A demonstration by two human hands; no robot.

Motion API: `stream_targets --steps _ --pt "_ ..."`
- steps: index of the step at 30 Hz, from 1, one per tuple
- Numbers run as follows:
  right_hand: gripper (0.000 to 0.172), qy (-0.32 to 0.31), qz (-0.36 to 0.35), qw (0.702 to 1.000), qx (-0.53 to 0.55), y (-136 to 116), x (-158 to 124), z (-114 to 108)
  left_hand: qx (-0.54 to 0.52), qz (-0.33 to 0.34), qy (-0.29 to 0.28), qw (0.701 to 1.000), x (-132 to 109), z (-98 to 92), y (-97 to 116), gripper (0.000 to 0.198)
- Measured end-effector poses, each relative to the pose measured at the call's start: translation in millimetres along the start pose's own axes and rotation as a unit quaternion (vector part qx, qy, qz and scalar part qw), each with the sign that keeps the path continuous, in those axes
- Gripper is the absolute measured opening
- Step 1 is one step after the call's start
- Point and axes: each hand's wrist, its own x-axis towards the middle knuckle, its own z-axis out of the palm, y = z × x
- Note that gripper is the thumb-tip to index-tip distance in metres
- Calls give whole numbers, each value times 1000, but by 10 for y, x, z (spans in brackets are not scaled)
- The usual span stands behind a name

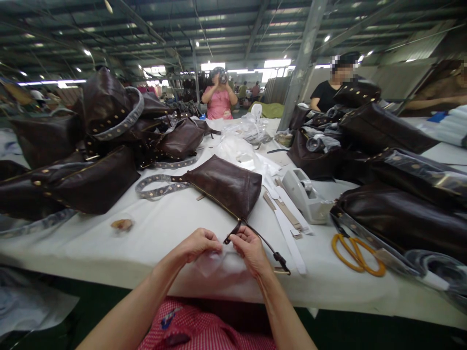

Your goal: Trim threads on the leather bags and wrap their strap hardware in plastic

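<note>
A dark brown leather bag lies on the white-covered table in front of me, its plastic-wrapped strap looped out to the left. My right hand pinches a short leather pull tab at the bag's near corner. Beside it, my left hand has thumb and fingers pressed together on a clear plastic piece, which hangs below both hands. A thin leather strap with a knotted end runs from the bag past my right hand.
Orange-handled scissors and a grey tape dispenser sit to the right, near white and tan strips. Brown bags are heaped on the left and right. Two co-workers are across the table.
</note>
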Motion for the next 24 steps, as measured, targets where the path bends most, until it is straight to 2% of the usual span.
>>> stream_targets --steps 8,13,18,21,23,24 --pt "31 -7 6 1000 -6 -16 -12 1 -16 -2 -21 1000 50 30 33 25" --pt "28 -9 0 1000 -14 -3 10 -28 -14 14 -14 1000 106 39 39 26" --pt "29 20 -1 999 -35 34 37 -16 -36 50 -4 998 180 120 68 26" --pt "23 13 -13 988 -151 1 -67 2 -77 69 3 995 210 156 69 30" --pt "19 8 -56 954 -294 -91 -183 -22 -93 61 -6 994 227 161 58 33" --pt "18 17 -97 925 -366 -160 -235 -50 -98 53 -11 994 236 160 52 35"
